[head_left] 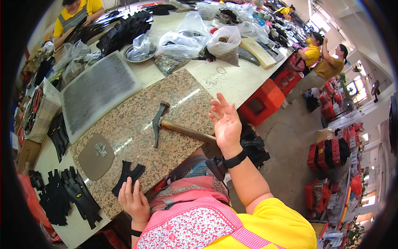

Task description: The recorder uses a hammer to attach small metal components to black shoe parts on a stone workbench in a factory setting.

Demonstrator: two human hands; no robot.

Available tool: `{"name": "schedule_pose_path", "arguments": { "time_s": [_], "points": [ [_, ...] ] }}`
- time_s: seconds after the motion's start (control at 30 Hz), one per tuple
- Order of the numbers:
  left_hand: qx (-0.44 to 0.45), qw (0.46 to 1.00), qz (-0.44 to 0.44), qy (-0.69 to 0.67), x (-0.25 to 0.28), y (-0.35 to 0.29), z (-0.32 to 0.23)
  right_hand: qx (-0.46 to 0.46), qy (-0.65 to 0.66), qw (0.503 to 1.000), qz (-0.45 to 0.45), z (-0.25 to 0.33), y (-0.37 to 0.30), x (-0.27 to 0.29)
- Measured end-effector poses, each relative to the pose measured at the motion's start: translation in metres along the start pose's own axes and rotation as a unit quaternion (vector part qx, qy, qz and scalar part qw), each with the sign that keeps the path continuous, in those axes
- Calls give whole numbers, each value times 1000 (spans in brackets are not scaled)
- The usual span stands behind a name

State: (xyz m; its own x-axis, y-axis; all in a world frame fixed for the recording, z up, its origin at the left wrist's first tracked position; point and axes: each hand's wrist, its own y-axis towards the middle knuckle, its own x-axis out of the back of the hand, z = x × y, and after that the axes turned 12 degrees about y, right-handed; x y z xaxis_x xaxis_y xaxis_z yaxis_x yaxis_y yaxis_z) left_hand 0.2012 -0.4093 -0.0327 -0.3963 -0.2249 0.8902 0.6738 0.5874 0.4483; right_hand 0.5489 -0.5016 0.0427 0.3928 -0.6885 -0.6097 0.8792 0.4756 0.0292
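My left hand (134,201) is at the near edge of a speckled stone slab (137,106), fingers stretched out, its tips by a small black forked piece (128,177) that lies flat; whether they touch it I cannot tell. Raised over the slab's right edge, my right hand (227,122) has its palm up, fingers apart and nothing in it. Beside it rests a hammer (182,129) with a wooden handle and a dark curved metal head. Small metal rings (100,149) lie heaped on a brown rounded pad (94,166) left of the black piece.
Flat black pieces (78,195) are stacked at the left. A translucent white board (101,93) lies behind the slab. Clear plastic bags (186,39) and a metal bowl (140,53) stand farther back. A red plastic stool (262,103) is at the table's right. Co-workers sit around the table.
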Motion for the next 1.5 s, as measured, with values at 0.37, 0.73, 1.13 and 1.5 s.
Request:
{"name": "schedule_pose_path", "arguments": {
  "time_s": [0.37, 0.73, 1.13, 1.5],
  "points": [
    [-8, 995, -58, -86, 22, 14, -6, -48, 214, 975, -32, 18, -7, 9],
    [-165, 909, 246, -292, -32, -44, 30, 305, -470, 827, -51, 33, -23, 116],
    [-198, 925, 233, -225, -122, -43, 104, -376, -816, 380, 221, -126, -115, 336],
    [-153, 927, 334, -72, -197, -51, 145, -59, -629, 761, 149, -126, -70, 221]
  ]
}}
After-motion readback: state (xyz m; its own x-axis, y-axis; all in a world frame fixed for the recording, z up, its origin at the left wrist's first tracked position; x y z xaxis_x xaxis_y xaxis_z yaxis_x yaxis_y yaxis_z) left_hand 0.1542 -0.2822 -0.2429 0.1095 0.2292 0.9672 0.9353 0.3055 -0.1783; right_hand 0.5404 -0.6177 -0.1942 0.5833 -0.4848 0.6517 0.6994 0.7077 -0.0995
